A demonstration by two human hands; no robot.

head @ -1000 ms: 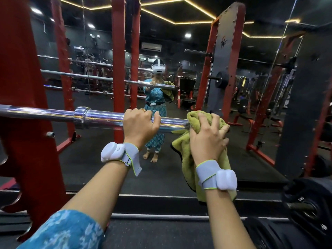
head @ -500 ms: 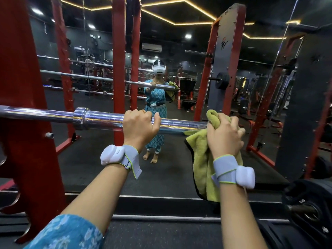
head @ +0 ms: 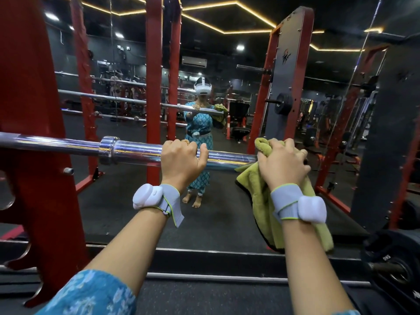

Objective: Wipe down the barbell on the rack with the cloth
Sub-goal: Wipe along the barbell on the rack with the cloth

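Looking down from the head view: barbell (head: pixel 141 151) lying level across the red rack (head: pixel 34 155), its chromed sleeve running from the collar (head: pixel 109 150) out toward the right. Left hand (head: pixel 181 161) wrapped over the sleeve from above, fingers curled closed round the steel, thumb hooked under, steadying it. Right hand (head: pixel 280 162) closed on the green cloth (head: pixel 263 201), bunched over the end of the sleeve, most of the fabric hanging loose below the wrist. Bare shiny sleeve visible between the two hands; sleeve end itself hidden under the cloth. White trackers strapped on both wrists. Mirror (head: pixel 227 201) ahead repeating the same pose, small and dim. Weight plate (head: pixel 393 269) low at right, well apart from the cloth. Judged as mid-stroke on the outer sleeve. For a good pass: keep the cloth wrapped fully round the steel, not merely draped on top; squeeze firmly and twist while sliding along; hold the left grip fast to stop the sleeve spinning; gather the dangling tail to avoid snagging; then shift the left hand and cover the patch beneath it.
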